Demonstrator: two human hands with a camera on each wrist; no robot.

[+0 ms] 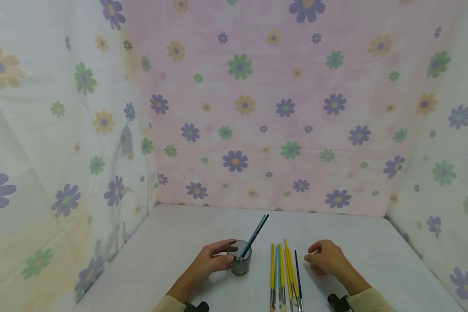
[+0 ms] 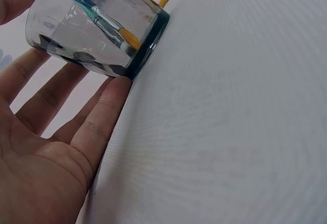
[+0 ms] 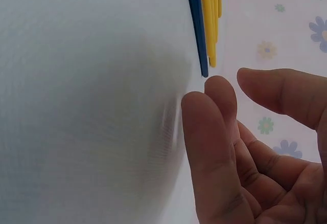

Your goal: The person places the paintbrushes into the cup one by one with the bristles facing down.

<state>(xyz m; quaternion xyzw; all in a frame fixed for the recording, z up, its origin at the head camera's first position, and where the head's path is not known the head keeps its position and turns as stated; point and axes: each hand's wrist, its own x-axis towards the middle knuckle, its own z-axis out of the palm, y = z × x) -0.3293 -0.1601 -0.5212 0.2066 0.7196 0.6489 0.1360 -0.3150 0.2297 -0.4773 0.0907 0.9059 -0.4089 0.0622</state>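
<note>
My left hand holds a clear drinking glass that stands upright on the table. Its thumb and fingers lie on either side of the glass in the left wrist view, fingertips near the dark base. Two paintbrushes, one teal and one dark blue, lean inside it, bristles down. To the right lies a row of several yellow, teal and dark blue paintbrushes, handles pointing away from me. My right hand hovers or rests just right of the dark blue brush, fingers loosely bent around nothing.
The white table reaches back to a pink flowered cloth. Flowered cloth walls stand at the left and right. A dark wrist strap with a camera sits on my right wrist.
</note>
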